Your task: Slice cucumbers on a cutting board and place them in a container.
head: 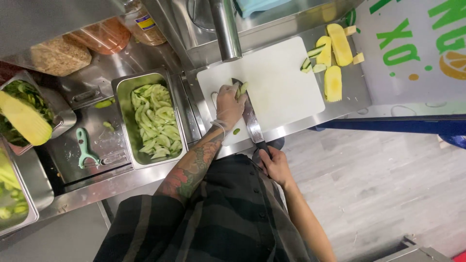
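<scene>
Here, the right hand (275,165) grips a knife (250,116) pointing away along the white cutting board (281,82), beside the gloved left hand (228,104) clamping green slices (241,89), open board stretching rightward.

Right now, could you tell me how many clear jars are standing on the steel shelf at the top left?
3: a grain-filled jar at far left, an orange-filled jar beside it, and a labelled jar nearest the steel post. Others may be hidden above the frame.
</scene>
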